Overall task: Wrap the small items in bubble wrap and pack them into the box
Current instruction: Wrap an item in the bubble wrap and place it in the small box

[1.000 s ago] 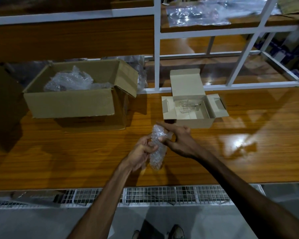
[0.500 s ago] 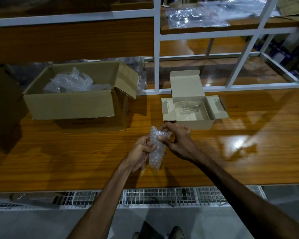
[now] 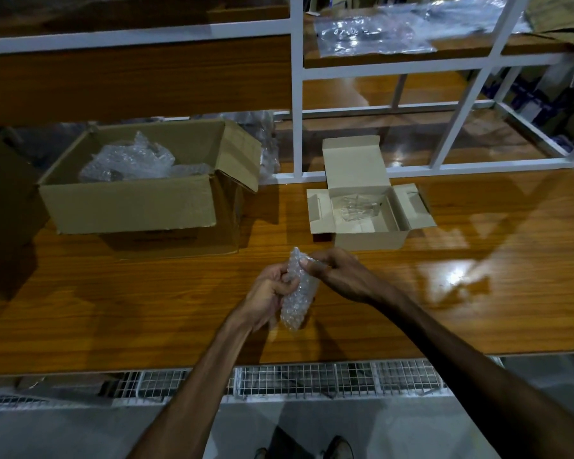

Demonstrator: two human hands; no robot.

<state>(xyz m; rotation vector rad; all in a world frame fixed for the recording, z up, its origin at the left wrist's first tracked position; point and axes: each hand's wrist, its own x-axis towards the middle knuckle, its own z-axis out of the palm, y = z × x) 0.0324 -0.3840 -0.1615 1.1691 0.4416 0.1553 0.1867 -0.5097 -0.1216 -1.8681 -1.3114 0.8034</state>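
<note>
A bubble-wrap bundle stands upright above the wooden table, held between both hands. My left hand grips its left side near the middle. My right hand pinches the top of the bundle with thumb and fingers. What is inside the wrap is hidden. Behind them, a small open carton holds a clear glass item. A large open cardboard box at the left holds loose bubble wrap.
A white metal shelf frame rises behind the table, with clear plastic sheets on an upper shelf. A dark box stands at the far left. A wire mesh rack runs below the table's front edge.
The bundle has been turned slightly in my hands. My right fingers have curled in tighter over its top end. My left hand stays on its side.
</note>
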